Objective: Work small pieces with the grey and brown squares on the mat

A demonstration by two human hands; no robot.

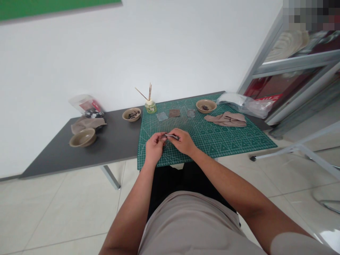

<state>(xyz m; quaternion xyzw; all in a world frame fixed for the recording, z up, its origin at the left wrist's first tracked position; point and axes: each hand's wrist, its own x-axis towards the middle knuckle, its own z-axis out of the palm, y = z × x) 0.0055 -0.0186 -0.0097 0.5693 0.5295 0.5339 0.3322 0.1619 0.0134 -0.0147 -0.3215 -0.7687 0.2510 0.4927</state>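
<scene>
Grey strip (171,136), slim and flat with a dull metallic sheen, sits over the near part of the cutting mat, held between the two hands. It is too small and too blurred to tell exactly what it is. The right hand (183,142) pinches it between thumb and fingers, its far end pointing toward the left hand (155,148), whose curled fingers close on the other end. Neither hand is open, though the fingers partly hide the grip.

Beneath the hands lies a green cutting mat (225,147) printed with a grid and shapes, resting on a dark grey table (114,141). Farther up the mat sit three small squares in a row: a pale grey-blue square (162,116), a brown square (174,113) and a grey square (190,113). Beyond them, a ceramic bowl (202,105) holds dark bits, and a crumpled tan cloth (225,119) lies to its right, near a plastic bag (244,105).

Off the mat's far left corner stands a small glass jar (150,107) with thin sticks (149,92) rising from it. On the table to the left are a small bowl (131,114) holding dark pieces, a larger bowl (82,137), a tan cloth (87,124) and a clear bag (85,103).
</scene>
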